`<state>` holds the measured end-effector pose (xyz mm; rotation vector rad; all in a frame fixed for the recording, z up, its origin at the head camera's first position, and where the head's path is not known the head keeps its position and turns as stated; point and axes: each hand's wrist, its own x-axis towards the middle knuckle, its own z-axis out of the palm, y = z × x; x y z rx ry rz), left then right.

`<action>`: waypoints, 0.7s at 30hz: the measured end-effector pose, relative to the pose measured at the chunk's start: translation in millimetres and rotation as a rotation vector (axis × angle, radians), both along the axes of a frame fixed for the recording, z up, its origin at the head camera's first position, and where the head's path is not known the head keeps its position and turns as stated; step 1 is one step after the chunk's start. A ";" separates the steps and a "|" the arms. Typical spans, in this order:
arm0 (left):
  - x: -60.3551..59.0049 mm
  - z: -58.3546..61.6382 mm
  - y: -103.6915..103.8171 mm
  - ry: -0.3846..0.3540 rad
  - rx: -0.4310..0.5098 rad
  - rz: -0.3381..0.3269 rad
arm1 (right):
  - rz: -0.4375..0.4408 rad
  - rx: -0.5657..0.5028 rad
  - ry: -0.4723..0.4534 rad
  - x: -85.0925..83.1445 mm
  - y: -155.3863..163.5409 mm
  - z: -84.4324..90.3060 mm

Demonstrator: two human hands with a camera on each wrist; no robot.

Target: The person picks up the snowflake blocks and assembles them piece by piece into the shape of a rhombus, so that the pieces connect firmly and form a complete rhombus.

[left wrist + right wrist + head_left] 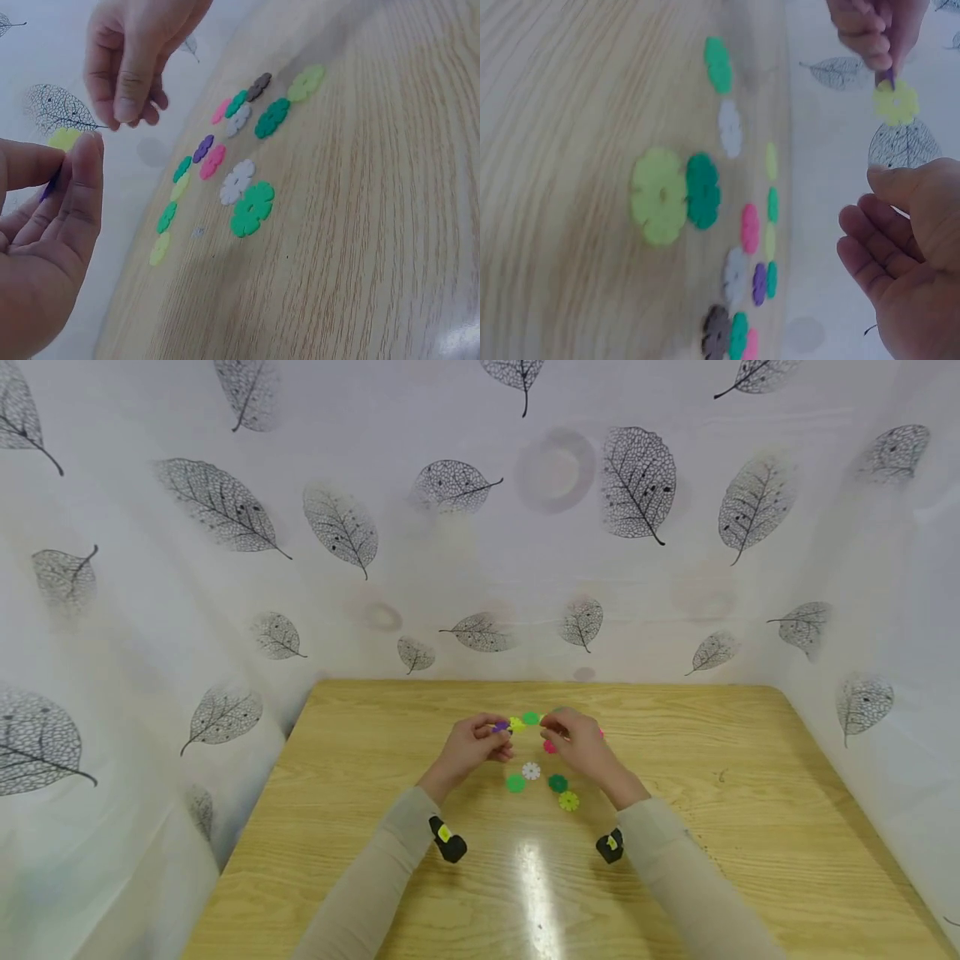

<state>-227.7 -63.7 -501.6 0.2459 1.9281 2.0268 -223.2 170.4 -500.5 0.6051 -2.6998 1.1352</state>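
Note:
My left hand [491,739] is raised over the wooden table [750,793] and pinches a purple flower-shaped disc [49,187] with a yellow disc [896,101] slotted onto it. Just to its right, my right hand [566,733] hovers with loosely curled fingers [870,247] and holds nothing that I can see. In the left wrist view the right hand [124,67] hangs a short gap from the left hand [67,195]. Below the hands lie loose discs: a white one [531,770], a green one [515,783], a dark green one [557,782] and a yellow-green one [568,801].
Several more small discs, pink [213,161], purple [202,148], grey [260,86] and green, lie in a loose row near the table's far edge. White leaf-patterned sheeting [225,502] walls in the back and both sides. A black wrist camera [447,839] sits on each forearm.

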 end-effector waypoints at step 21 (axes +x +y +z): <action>2.6 6.6 -1.4 -0.019 -0.006 0.028 | -0.030 0.171 -0.187 -3.3 24.3 -34.0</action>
